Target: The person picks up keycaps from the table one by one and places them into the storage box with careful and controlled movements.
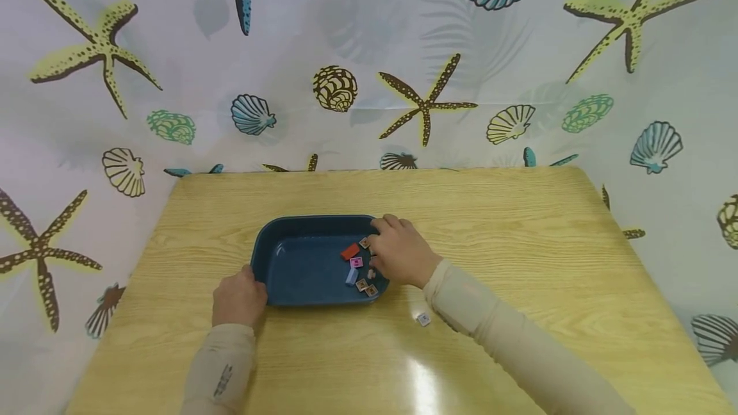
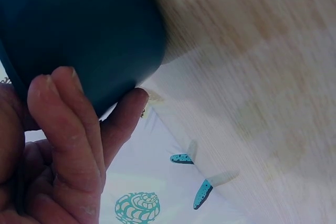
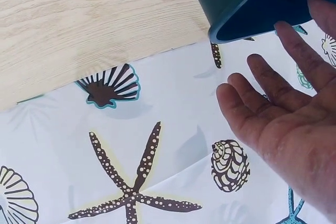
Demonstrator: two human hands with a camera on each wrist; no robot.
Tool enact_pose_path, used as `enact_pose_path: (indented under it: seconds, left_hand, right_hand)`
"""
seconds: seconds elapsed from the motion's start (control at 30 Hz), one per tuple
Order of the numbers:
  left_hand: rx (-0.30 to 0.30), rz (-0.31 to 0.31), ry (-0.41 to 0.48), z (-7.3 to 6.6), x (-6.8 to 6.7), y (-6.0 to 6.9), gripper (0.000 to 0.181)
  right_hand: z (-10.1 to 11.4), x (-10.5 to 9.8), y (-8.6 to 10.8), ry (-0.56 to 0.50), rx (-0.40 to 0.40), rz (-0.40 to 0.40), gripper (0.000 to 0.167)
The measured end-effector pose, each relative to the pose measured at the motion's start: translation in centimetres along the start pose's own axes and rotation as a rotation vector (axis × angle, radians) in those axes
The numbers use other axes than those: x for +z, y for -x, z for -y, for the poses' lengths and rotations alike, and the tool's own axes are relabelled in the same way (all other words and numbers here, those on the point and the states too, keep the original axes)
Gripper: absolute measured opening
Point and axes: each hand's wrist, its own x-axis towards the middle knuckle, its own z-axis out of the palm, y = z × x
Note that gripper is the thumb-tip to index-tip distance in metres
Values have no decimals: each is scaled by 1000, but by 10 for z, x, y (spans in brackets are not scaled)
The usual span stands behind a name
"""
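A dark blue tray (image 1: 311, 298) rests on the table with small pieces gathered at its right end. Among them are a red block (image 1: 350, 252), a pink square tile (image 1: 356, 262), a light blue block (image 1: 352, 276) and several small brown-and-white squares (image 1: 371, 290). My left hand (image 1: 239, 298) grips the tray's left end, its fingers (image 2: 65, 114) against the outer wall. Over the right end is my right hand (image 1: 400, 252), its loosely bent fingers (image 3: 257, 90) spread near the rim; no piece shows in them. It hides some of the tray's right side.
A small white square piece (image 1: 423, 319) lies on the wooden table (image 1: 490, 210), just right of the tray and near my right forearm. Behind and beside the table hangs a white cloth (image 1: 369, 31) printed with starfish and shells.
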Motion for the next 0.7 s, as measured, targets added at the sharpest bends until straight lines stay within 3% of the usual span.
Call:
enact_pose_path:
  seconds: [0.23, 0.7]
  left_hand:
    - [35, -43, -6, 0, 1, -2, 23]
    - [25, -27, -8, -1, 1, -1, 23]
  right_hand:
    - [-5, 0, 3, 1, 12, -2, 31]
    - [-8, -3, 11, -9, 23, -41, 30]
